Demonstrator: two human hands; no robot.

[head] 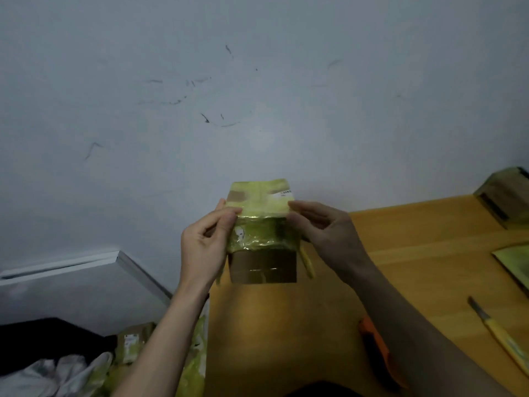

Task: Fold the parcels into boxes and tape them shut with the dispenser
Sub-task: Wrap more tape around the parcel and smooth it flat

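I hold a small cardboard box (pixel 263 270) up above the wooden table (pixel 429 253). Yellow-green tape (pixel 262 233) wraps its upper part, and a taped flap with a white label stands up at the top. My left hand (pixel 206 245) pinches the box's left edge between thumb and fingers. My right hand (pixel 326 227) pinches the right edge at the fold of the flap. An orange tool (pixel 380 353), possibly the tape dispenser, lies on the table under my right forearm, partly hidden.
A yellow-handled knife (pixel 498 330) lies on the table at the right. A flat taped parcel (pixel 515 265) sits at the right edge and a cardboard box (pixel 506 193) at the far right corner. More parcels and white bags (pixel 86 368) lie low on the left.
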